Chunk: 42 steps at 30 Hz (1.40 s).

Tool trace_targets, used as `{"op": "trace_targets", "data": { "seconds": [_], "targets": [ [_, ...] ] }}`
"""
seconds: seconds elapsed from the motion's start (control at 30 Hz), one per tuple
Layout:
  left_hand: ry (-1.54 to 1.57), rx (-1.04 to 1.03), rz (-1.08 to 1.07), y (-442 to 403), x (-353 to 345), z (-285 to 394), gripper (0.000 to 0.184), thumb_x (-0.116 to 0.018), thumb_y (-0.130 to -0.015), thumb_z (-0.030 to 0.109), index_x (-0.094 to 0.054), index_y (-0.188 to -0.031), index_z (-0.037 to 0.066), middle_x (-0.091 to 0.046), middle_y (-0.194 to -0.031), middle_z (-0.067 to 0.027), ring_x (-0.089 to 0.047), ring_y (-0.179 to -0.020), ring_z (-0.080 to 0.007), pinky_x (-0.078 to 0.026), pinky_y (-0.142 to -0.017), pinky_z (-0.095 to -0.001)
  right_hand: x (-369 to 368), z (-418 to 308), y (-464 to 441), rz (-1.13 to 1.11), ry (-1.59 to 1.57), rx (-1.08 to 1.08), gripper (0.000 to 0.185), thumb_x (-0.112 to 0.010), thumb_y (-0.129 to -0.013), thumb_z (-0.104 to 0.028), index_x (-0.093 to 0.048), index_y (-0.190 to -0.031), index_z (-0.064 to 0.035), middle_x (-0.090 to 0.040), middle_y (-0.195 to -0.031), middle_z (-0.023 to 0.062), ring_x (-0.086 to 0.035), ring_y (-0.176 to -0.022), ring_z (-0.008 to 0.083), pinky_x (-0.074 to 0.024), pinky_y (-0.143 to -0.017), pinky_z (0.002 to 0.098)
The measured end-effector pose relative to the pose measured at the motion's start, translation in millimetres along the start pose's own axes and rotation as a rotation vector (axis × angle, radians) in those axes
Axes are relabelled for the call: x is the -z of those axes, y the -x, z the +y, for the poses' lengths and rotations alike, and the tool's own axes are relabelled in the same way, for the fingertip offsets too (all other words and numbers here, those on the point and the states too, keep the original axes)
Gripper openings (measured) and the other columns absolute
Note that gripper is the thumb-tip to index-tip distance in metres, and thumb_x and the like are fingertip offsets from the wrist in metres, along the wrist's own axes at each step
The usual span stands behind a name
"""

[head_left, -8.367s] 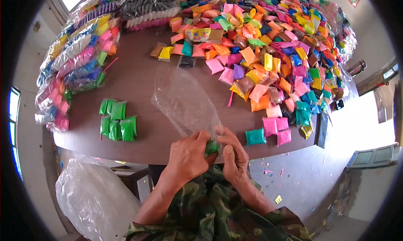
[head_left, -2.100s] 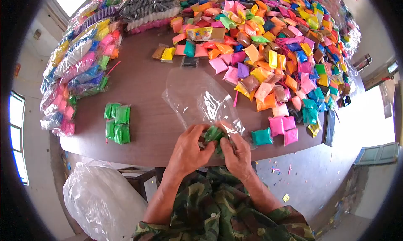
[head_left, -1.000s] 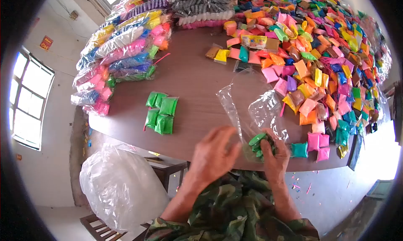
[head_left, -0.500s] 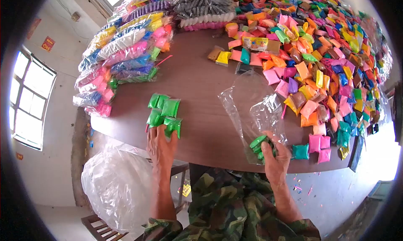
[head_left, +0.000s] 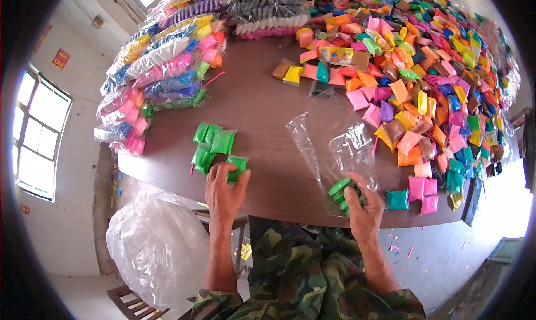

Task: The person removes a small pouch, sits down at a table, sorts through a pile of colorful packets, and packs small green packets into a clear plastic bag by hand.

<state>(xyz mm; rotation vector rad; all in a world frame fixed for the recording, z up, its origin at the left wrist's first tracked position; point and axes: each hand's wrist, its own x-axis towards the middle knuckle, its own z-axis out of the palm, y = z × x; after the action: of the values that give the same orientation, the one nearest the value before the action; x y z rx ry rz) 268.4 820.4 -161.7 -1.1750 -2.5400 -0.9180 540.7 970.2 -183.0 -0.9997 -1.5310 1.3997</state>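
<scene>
My left hand (head_left: 226, 190) pinches a green packet (head_left: 237, 166) just right of the small group of green packets (head_left: 222, 142) on the table. My right hand (head_left: 365, 205) grips several green packets (head_left: 339, 190) inside the mouth end of a clear plastic bag (head_left: 318, 147), which lies stretched out over the tabletop. Close to the right hand sit a teal packet (head_left: 397, 199) and several pink packets (head_left: 423, 187).
Stacked bags of coloured packets (head_left: 167, 74) line the table's left side. A large heap of loose packets (head_left: 413, 97) covers the right. A big translucent sack (head_left: 153, 247) stands below the brown table (head_left: 262, 97), beside a wooden chair (head_left: 131, 303).
My left hand left the bag, reached the green group and has drawn one packet away to the right. My right hand stays at the bag with its green packets. The view has swung left.
</scene>
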Motion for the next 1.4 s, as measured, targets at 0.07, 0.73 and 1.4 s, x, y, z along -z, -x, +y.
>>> {"op": "trace_targets", "data": {
  "seconds": [0.07,0.73,1.4],
  "targets": [
    [0.071,0.038,-0.028,-3.5,-4.7,-13.7,0.027,-0.081,-0.088,0.023,-0.065,-0.100,0.005,-0.071,-0.108,-0.0157,-0.068,-0.099,-0.0395,-0.053,-0.084,-0.0486,1.1,-1.1,1.0,0.000,0.027,0.009,0.034,-0.071,-0.098,-0.001,-0.070,-0.132,-0.0001,-0.073,-0.114,0.0031,-0.064,-0.100,0.0086,-0.0532,-0.088,0.0256],
    [0.168,0.021,-0.611,-20.9,21.3,-25.0,0.042,-0.086,-0.076,0.020,-0.068,-0.110,0.001,-0.071,-0.108,-0.0111,-0.069,-0.094,-0.0235,-0.056,-0.085,-0.0376,3.2,6.5,2.2,0.003,0.019,-0.009,0.031,-0.073,-0.097,-0.004,-0.073,-0.128,-0.0011,-0.074,-0.110,0.0049,-0.065,-0.101,0.0109,-0.0522,-0.090,0.0278],
    [0.723,0.039,-0.324,-5.9,-71.7,152.7,0.041,-0.083,-0.087,0.014,-0.061,-0.119,0.000,-0.068,-0.109,-0.0128,-0.068,-0.098,-0.0227,-0.057,-0.084,-0.0358,-1.4,2.8,3.1,0.114,0.043,0.042,0.034,-0.073,-0.096,-0.001,-0.071,-0.130,-0.0039,-0.074,-0.119,0.0070,-0.066,-0.108,0.0136,-0.0527,-0.096,0.0307]
  ]
}}
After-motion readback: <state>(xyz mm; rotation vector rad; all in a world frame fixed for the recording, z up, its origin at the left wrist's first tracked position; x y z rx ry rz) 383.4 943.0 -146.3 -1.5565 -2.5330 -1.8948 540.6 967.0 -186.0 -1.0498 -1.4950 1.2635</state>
